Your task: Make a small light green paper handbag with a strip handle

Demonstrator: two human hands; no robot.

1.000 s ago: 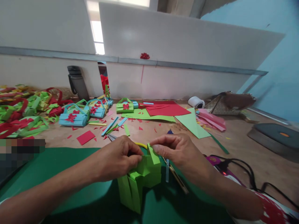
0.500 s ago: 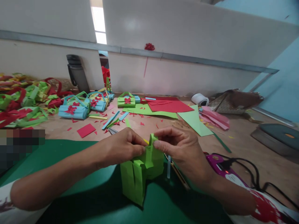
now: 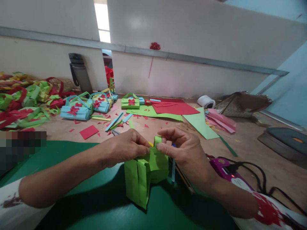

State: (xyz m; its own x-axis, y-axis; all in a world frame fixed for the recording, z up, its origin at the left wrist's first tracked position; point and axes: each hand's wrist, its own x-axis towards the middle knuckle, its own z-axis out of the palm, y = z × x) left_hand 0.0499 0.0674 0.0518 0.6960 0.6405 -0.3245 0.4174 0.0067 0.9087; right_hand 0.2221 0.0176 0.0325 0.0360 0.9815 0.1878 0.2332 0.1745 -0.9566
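A folded green paper bag (image 3: 137, 182) stands on the dark green mat (image 3: 96, 198) in front of me. My left hand (image 3: 130, 145) pinches its upper edge between thumb and fingers. On the right, my right hand (image 3: 182, 145) holds a looped green paper strip (image 3: 157, 141) between thumb and forefinger at the top of the bag. The strip's lower end meets the bag's upper edge; how it is joined there I cannot tell. Beside the bag, under my right hand, lies a clear stick with a blue end (image 3: 173, 169).
Finished small paper bags (image 3: 75, 111) with red bows stand at the back left, near a grey bottle (image 3: 81, 75). Red sheets (image 3: 177, 107) and paper scraps lie behind my hands. A purple power strip (image 3: 222, 167) with black cables is at the right, near a brown bag (image 3: 242, 102).
My right hand has shifted slightly left and bent the green strip into a rounder loop. My left hand keeps its pinch on the bag, and the view has tilted a little.
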